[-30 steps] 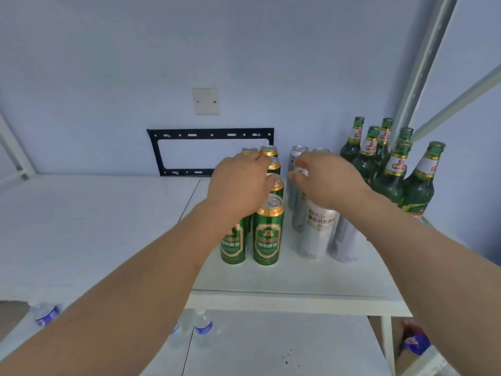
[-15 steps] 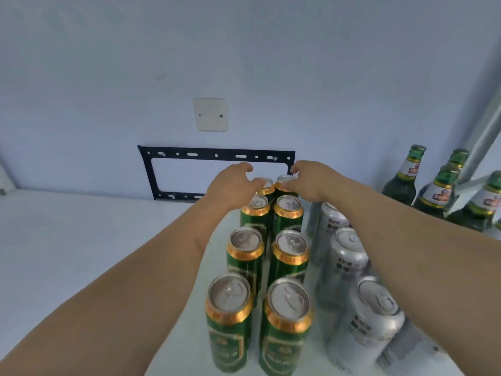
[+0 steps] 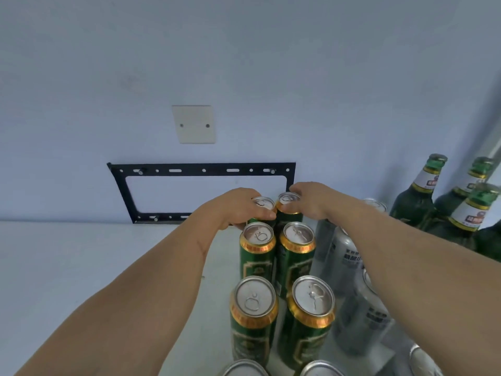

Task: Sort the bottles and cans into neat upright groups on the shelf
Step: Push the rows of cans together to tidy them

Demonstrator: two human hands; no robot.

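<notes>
Green cans with gold rims (image 3: 257, 248) stand upright in two rows running away from me on the white shelf (image 3: 81, 267). My left hand (image 3: 238, 207) grips the farthest can of the left row (image 3: 262, 204) around its top. My right hand (image 3: 309, 199) curls round the farthest can of the right row (image 3: 288, 202). Silver cans (image 3: 349, 256) stand in a row just right of the green ones, partly hidden by my right forearm. Green glass bottles (image 3: 417, 196) stand upright at the far right.
A black metal bracket (image 3: 200, 169) is fixed to the wall right behind the far cans, with a blank cover plate (image 3: 193, 124) above it. A grey shelf upright (image 3: 496, 126) rises at the right edge. The shelf's left half is bare white board.
The camera has moved in closer and over the cans. Both hands have gone from the near cans to the two farthest green cans and now grip their tops.
</notes>
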